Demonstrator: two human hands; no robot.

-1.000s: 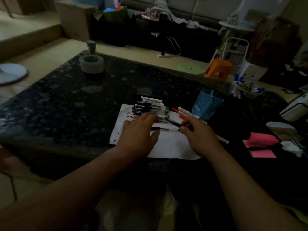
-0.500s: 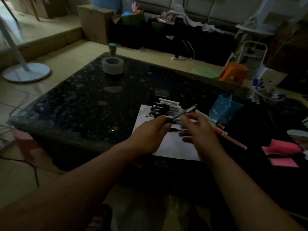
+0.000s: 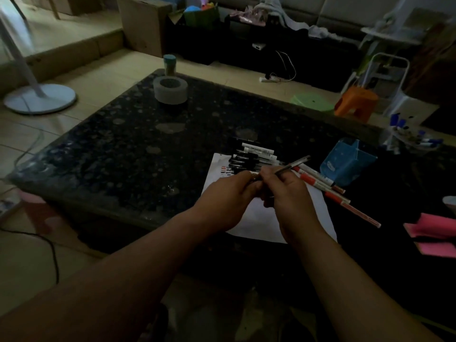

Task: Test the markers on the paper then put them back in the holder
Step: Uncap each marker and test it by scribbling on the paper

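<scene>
— Right hand [image 3: 288, 193] is wrapping its fingers round the barrel of the slim dark marker [image 3: 296, 164], and the left hand [image 3: 227, 198] is pinching that marker's near end. Both are hovering over the white paper sheet [image 3: 256, 218]. Is the cap coming off?

— I am judging so, though the cap is hiding between the fingers, so I cannot tell for certain. To do it well, the person should be keeping the barrel steady in the right hand and pulling straight along it with the left, not bending it. They should also be staying low over the paper, so the tip is landing on a bare patch beside the small test strokes [image 3: 227, 171] at the paper's far left corner.

— Where are the others lying?

— Black markers with white labels [image 3: 249, 161] are lying in a row across the paper's far edge. Red-and-white markers [image 3: 318, 180] are fanning off its right edge onto the dark speckled stone tabletop [image 3: 123, 149]. The blue plastic holder [image 3: 345, 164] is standing just beyond the paper's far right corner.

— What is differing from half a second back?

— Then only the left hand was holding the marker, with the right hanging open beside it. Now the right is gripping the barrel and the two hands are touching.
</scene>
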